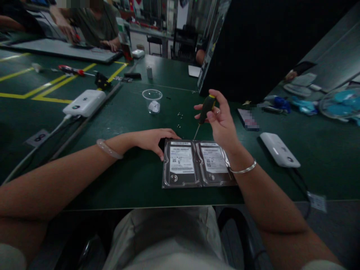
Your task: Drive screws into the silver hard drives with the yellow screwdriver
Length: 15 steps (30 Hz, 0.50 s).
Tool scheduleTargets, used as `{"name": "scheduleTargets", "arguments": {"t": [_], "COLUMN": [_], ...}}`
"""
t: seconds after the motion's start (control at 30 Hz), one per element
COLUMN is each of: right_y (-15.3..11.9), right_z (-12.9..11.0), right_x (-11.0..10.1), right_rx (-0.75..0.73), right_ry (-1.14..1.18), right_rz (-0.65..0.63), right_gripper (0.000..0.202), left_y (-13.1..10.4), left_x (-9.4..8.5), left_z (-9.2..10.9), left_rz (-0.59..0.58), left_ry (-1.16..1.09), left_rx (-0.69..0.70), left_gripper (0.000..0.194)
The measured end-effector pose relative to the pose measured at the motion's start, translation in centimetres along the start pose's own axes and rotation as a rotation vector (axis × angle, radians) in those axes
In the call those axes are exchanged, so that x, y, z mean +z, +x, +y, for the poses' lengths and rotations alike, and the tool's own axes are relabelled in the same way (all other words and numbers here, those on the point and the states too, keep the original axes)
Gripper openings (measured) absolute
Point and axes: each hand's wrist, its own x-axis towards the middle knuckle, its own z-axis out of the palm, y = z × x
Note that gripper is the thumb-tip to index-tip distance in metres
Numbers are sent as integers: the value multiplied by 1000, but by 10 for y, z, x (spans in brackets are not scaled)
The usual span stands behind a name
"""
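Right hand (pixel 221 118) raised above the dark green desk (pixel 135 180), fingers closed round the black-and-yellow handle of a slim screwdriver (pixel 204 112), thin metal shaft slanting down and left, tip just at the top edge of the left of two grey metal hard drives. Left hand (pixel 153 139) lying flat and open on the desk, palm down, fingertips touching the top left corner of that left hard drive (pixel 181 165); pale translucent bangle (pixel 108 149) on the left wrist, thin silver bracelet (pixel 244 169) on the right. Right hard drive (pixel 215 163) touching the first side by side, both face up with white printed labels, close to the near edge of the desk. Few tiny loose screws (pixel 180 115) scattered just beyond the drives. Clear plastic cup (pixel 152 100) further back, something white inside. White rectangular box with cable (pixel 84 102) off to the left, similar white box (pixel 279 149) to the right. Red-handled tool (pixel 71 70) lying far left near yellow floor-style lines. Large black upright panel (pixel 267 45) behind the right hand. Another person's hands (pixel 109 45) at work on the far side.
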Motion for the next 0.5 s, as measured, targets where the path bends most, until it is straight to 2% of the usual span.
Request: {"name": "scheduleTargets", "arguments": {"t": [0.1, 0.4, 0.5], "right_y": [-2, -6, -3], "right_z": [0, -2, -3], "right_x": [-1, -1, -2], "right_rx": [-50, -170, -125], "right_ry": [-79, -269, -169], "right_rz": [43, 283, 230], "right_gripper": [51, 45, 42], "left_y": [0, 0, 0], "left_x": [0, -1, -1], "left_z": [0, 0, 0], "left_rz": [4, 1, -3], "left_ry": [8, 7, 11], "left_rx": [-1, -11, -9], "left_gripper": [89, 90, 90]}}
